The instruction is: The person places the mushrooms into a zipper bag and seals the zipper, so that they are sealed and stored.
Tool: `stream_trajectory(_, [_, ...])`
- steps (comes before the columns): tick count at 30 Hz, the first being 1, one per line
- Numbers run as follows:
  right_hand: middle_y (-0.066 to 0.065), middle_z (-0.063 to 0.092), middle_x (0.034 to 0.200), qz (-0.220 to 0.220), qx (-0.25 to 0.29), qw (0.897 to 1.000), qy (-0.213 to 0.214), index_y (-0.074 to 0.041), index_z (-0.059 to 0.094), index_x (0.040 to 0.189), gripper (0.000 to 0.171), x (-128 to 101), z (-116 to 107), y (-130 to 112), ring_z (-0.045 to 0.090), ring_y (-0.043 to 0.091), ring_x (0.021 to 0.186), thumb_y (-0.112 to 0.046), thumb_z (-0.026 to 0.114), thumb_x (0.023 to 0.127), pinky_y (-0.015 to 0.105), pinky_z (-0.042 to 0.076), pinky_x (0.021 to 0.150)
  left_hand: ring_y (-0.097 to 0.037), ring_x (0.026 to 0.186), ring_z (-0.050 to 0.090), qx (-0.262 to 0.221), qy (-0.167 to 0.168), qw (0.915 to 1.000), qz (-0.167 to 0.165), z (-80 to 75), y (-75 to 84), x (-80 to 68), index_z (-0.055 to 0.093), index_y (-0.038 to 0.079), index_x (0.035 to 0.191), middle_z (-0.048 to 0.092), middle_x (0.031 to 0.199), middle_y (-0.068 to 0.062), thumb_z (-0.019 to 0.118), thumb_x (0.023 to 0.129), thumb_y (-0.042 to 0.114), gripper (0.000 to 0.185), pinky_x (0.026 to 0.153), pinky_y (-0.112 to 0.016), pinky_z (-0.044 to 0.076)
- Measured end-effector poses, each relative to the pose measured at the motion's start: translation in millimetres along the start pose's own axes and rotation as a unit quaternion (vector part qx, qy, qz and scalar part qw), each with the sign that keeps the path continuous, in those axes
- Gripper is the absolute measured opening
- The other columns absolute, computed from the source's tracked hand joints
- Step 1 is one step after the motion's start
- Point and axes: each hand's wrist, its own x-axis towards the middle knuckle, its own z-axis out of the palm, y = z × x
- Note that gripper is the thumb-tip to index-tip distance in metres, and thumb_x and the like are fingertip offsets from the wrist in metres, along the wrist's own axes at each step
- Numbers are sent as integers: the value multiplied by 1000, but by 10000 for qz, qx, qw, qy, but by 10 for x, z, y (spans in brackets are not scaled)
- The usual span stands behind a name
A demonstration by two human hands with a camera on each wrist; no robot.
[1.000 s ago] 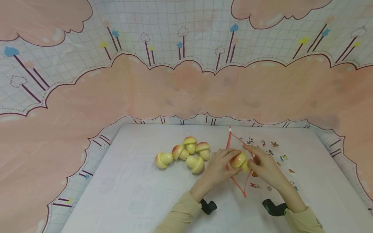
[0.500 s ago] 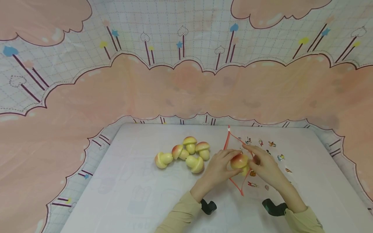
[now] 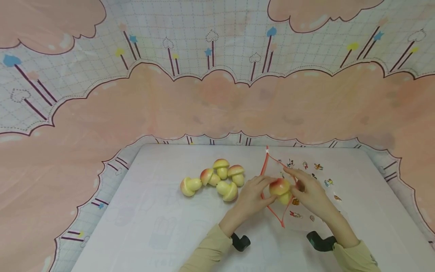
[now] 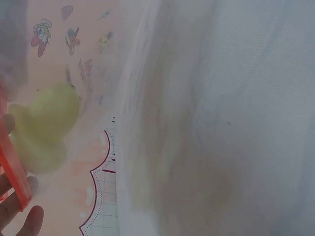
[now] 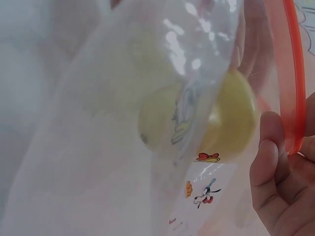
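A yellow toy mushroom with a reddish cap sits in the mouth of a clear plastic bag with red zip edges and small cartoon prints. My left hand is at the left red edge, thumb and index finger spread apart beside the mushroom's cap. In the left wrist view, film veils the mushroom, and fingertips show near it around the red strip. My right hand pinches the right red edge, keeping the mouth apart. The right wrist view has thumb and fingers on the red strip, with the mushroom partly behind film.
Several similar toy mushrooms lie grouped on the white table to the left of the bag. Black wrist-worn pieces stick out below both wrists. A pink and white patterned cloth rises behind the table.
My left thumb and index finger have drawn back left and spread away from the mushroom, which they held before. The mushroom has shifted slightly right between the red edges. My right hand keeps its grip.
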Motion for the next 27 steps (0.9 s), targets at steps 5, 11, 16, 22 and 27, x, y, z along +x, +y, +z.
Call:
stream_trajectory(5, [15,59,121,89,30,9999,-118,-9,52,137,52,-7,18,-36,45,12,71,0,60,86,19,44,52,-11,108,60,30,78,9999,113,14,14,18,62,20,124,65,119,5,72,85,30,41,87,-25,49])
stream_trajectory(11, [16,59,120,-67,122,9999,-93,-10,52,137,53,-15,16,-83,46,7,65,2,60,85,19,45,48,-10,109,61,24,167,9996,209,29,30,34,64,18,119,66,116,4,74,84,28,38,85,-23,49])
stream_trajectory(16, [17,58,120,-98,160,9998,-116,-9,52,137,54,-20,-13,-129,46,6,65,4,60,85,20,45,47,-9,110,60,20,68,9999,88,42,31,36,63,19,121,65,117,4,73,84,29,39,84,-23,49])
stream_trajectory(22, [14,59,119,-188,117,9997,-110,-10,52,137,55,-23,-43,-173,47,6,66,4,60,84,19,46,48,-9,111,60,79,8,10000,5,30,39,47,62,19,122,65,118,5,72,85,32,40,86,-24,49])
stream_trajectory(27, [11,60,116,-267,-16,9996,-77,-11,54,136,56,-16,-60,-198,46,6,68,5,60,82,19,44,50,-11,111,61,133,-40,9999,-10,17,44,56,64,18,121,67,116,4,71,86,30,38,87,-26,50])
